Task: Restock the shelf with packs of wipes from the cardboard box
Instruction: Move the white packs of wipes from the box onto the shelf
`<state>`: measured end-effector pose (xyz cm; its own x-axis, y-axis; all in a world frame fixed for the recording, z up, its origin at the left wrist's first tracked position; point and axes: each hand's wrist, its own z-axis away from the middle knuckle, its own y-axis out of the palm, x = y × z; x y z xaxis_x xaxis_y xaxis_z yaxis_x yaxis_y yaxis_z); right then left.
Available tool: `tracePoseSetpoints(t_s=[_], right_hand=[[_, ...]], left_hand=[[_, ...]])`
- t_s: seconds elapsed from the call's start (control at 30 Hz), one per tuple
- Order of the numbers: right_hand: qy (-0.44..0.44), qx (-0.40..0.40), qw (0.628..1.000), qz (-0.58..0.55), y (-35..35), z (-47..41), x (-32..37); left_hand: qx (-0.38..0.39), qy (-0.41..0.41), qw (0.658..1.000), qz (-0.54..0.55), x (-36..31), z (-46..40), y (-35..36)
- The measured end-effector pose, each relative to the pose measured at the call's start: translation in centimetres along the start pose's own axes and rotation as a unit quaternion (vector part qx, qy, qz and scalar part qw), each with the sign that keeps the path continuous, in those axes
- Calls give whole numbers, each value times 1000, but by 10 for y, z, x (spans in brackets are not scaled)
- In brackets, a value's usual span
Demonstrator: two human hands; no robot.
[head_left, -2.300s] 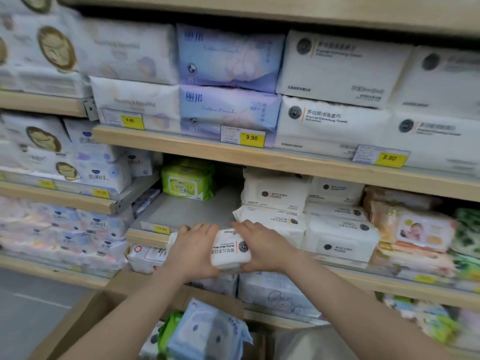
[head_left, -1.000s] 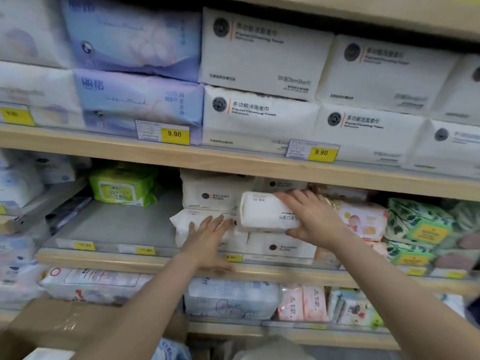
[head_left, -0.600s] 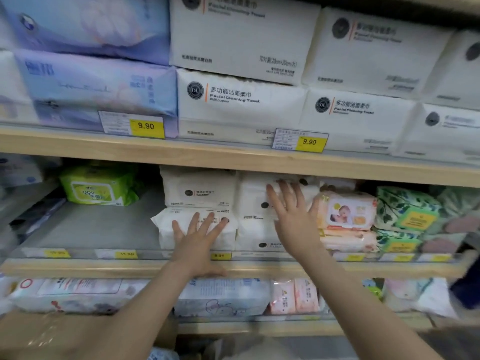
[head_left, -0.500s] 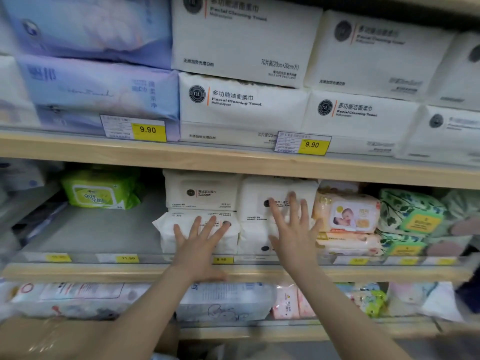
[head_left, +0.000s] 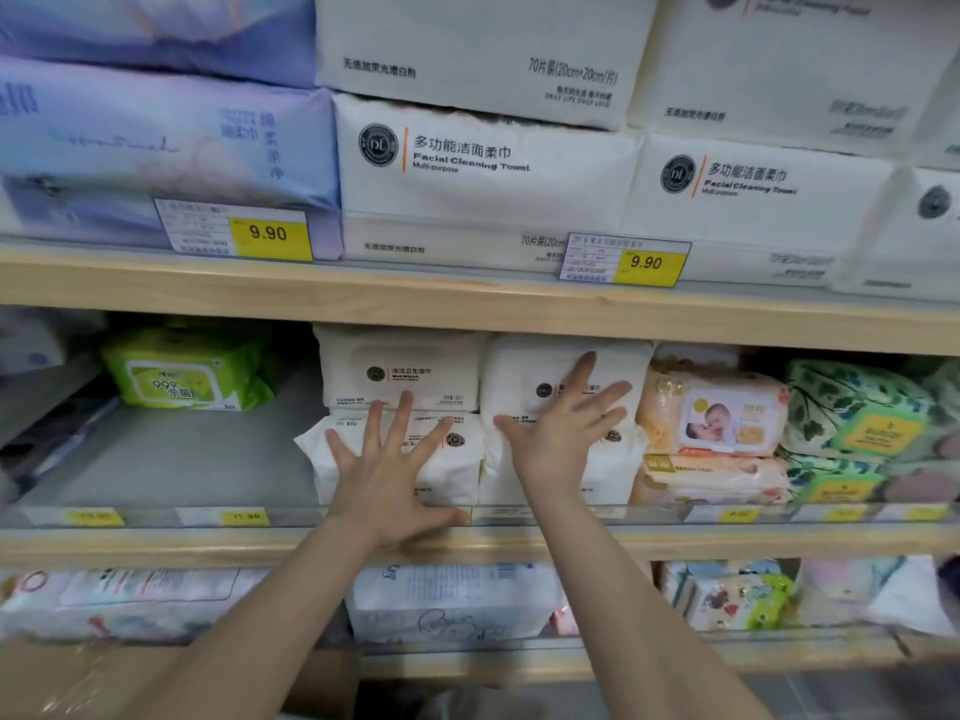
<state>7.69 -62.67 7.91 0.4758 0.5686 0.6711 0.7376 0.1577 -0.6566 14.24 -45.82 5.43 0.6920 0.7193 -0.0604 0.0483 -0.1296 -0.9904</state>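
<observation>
White packs of wipes stand in two stacks on the middle shelf point(head_left: 156, 543). My left hand point(head_left: 387, 470) lies flat with spread fingers against the lower pack of the left stack point(head_left: 457, 459), under an upper white pack point(head_left: 400, 368). My right hand point(head_left: 563, 428) presses with straight, spread fingers on the front of the right stack point(head_left: 524, 379). Neither hand holds anything. A corner of the cardboard box point(head_left: 67, 683) shows at the bottom left.
Left of the white stacks the grey shelf floor point(head_left: 171, 459) is bare up to a green pack point(head_left: 189, 371). Baby-print packs point(head_left: 722, 413) and leaf-print packs point(head_left: 857, 413) crowd the right. Large facial towel packs point(head_left: 483, 168) fill the shelf above.
The white pack my right hand carried went onto the right stack and was let go. Both hands now lie flat on the stack fronts. The view has moved closer to the shelf.
</observation>
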Motion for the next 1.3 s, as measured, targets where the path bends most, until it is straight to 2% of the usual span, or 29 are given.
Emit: tracePoseSetpoints(t_s=[0.17, 0.4, 0.53, 0.67, 0.83, 1.07, 1.13, 1.3], right_hand=[[-1, -7, 1000, 23, 11, -21, 0], [-17, 37, 998, 48, 2, -22, -6], [-126, 53, 989, 57, 0, 8, -8], [-232, 162, 954, 98, 17, 32, 13], [-219, 205, 937, 181, 30, 25, 21], [-203, 282, 917, 197, 7, 28, 34], [-207, 291, 913, 197, -4, 33, 42], [-247, 295, 913, 137, -12, 79, 83]], left_hand=[[-7, 3, 1000, -4, 1, -1, 4], [-16, 1, 1000, -22, 1, 0, 5], [-59, -53, 997, 11, 6, 0, 6], [-32, -70, 997, -8, 15, -1, 0], [-19, -62, 998, 17, 18, -7, -5], [33, -28, 999, 2, 30, 8, -13], [9, -21, 1000, -13, 42, 26, -24], [-128, -40, 991, 20, 94, 89, -50]])
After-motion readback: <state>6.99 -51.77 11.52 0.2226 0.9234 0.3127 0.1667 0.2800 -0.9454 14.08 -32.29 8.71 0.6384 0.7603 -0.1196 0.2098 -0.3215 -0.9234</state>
